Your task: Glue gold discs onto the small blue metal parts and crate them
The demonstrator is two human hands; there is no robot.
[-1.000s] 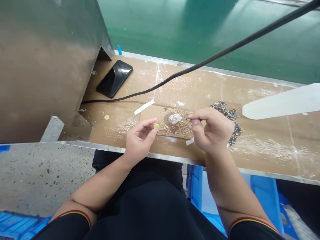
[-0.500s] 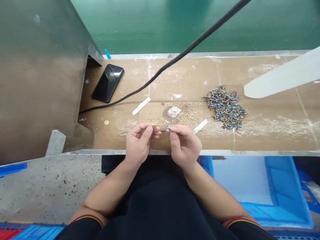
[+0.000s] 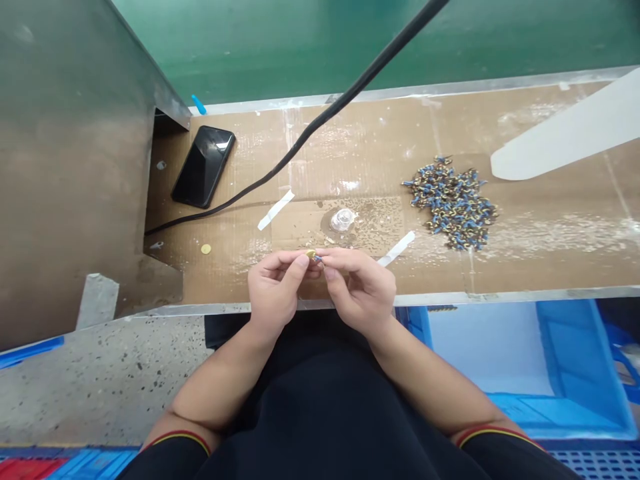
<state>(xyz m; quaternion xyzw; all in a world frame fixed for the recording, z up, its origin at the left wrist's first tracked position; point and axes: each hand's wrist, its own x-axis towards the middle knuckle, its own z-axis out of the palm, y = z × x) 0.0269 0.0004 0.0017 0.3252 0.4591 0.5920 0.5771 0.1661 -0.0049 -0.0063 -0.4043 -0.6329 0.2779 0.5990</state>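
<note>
Between the thumb and fingers of my left hand (image 3: 274,288) is a small round yellow disc (image 3: 311,254). My right hand (image 3: 364,288) pinches a tiny blue piece (image 3: 318,259), which meets the disc's right edge; whether the two are joined I cannot tell. Both hands are close together over the near edge of the cardboard-covered bench (image 3: 240,273). Just beyond the fingertips sits a clear shiny lump (image 3: 343,219) on a wet-looking patch. To the right lies a pile of small blue, gold and dark pieces (image 3: 453,203). Another yellow disc (image 3: 205,249) rests at the left.
A black phone (image 3: 203,167) lies at the back left, beside a metal panel (image 3: 75,173). A black cable (image 3: 305,137) crosses over the bench. White strips (image 3: 276,210) flank the lump. A white blade-like object (image 3: 565,133) juts in from the right, above a blue bin (image 3: 575,360).
My right hand has moved left, bringing the blue piece up to the yellow disc. My left hand keeps its hold on the disc. The whole view has shifted slightly.
</note>
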